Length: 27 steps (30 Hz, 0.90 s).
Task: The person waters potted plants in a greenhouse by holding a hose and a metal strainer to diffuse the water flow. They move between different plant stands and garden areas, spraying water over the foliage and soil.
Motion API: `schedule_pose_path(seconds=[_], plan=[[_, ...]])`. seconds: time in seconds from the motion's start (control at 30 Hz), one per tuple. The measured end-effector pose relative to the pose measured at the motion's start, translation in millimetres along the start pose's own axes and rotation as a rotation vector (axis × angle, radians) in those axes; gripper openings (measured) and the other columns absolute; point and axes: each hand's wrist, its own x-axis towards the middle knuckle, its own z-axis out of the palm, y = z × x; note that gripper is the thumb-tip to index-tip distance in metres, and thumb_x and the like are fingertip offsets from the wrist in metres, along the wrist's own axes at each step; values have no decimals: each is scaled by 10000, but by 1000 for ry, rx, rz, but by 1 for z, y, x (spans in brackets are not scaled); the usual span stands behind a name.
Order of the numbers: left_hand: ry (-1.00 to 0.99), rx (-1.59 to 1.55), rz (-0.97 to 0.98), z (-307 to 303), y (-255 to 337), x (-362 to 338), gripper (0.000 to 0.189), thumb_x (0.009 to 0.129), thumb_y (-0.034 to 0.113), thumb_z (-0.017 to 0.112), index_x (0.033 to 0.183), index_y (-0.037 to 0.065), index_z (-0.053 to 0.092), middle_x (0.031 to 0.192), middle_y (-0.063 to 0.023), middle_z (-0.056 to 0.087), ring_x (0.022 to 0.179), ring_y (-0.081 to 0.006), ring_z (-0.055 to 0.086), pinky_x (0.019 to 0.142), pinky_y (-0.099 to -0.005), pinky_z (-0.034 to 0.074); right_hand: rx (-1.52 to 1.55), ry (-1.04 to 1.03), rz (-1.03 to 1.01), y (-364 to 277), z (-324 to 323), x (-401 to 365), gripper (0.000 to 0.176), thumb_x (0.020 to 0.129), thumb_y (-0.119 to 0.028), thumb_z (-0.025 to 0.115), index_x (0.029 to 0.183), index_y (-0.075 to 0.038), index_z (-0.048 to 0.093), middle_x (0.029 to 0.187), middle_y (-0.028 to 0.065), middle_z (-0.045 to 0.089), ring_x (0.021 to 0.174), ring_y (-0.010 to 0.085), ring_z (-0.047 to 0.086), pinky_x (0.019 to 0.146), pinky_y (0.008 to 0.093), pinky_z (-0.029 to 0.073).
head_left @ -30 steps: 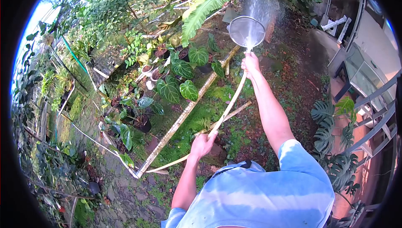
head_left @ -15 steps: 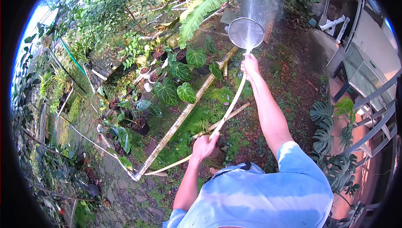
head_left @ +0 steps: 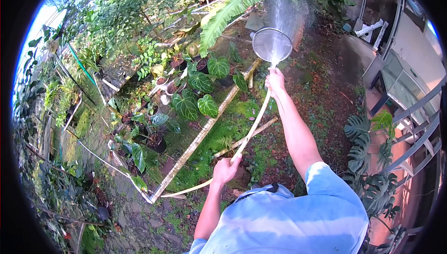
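My right hand (head_left: 275,80) is wrapped round the upper end of a pale yellow hose (head_left: 256,126), just below a round mesh-like head (head_left: 273,45). Water (head_left: 280,9) sprays from that head toward a large fern with long fronds (head_left: 240,9). Lower down, my left hand (head_left: 225,170) grips the same hose near my waist. From there the hose runs left along the ground, by the corner of a light-coloured frame (head_left: 200,135).
Potted plants with veined dark leaves (head_left: 185,104) stand left of the frame. A short stick (head_left: 247,137) lies on the mossy ground. Split-leaf plants (head_left: 358,142), metal bars (head_left: 419,135) and a glass tank-like box (head_left: 405,84) are at the right.
Both hands and the round head have shifted slightly down in view. The water still sprays at the fern, and both hands keep their grip.
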Motion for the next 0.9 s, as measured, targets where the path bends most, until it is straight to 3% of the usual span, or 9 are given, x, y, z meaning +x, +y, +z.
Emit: schedule_pose_path(seconds=[0.13,0.23,0.33,0.9], plan=[[25,24,15,6,-9,4,686,886,651,486,700,23,692,610,-167,625,638,-319,643,657,-430,493,-1,11,3,1,0,2,193,1031,-210,428,1142,-65,488,687,22,443,475,85,405,380,231,343],[25,36,14,6,-7,3,694,884,658,482,697,23,691,613,-165,627,639,-319,643,662,-428,494,-35,-8,-1,1,0,4,190,1031,-213,428,1135,-67,491,682,21,442,476,86,410,381,233,347],[-2,9,-15,1,1,-2,682,876,623,500,758,-21,691,690,-266,637,737,-418,658,731,-478,496,-59,-18,-1,3,1,5,188,1032,-213,427,1134,-69,492,682,20,442,477,88,414,381,235,350],[27,26,-14,6,-4,5,662,879,600,515,758,-27,692,712,-276,645,740,-421,664,731,-481,502,-63,-23,-6,4,4,7,202,1035,-211,419,1142,-55,488,691,27,461,486,90,428,392,237,368]])
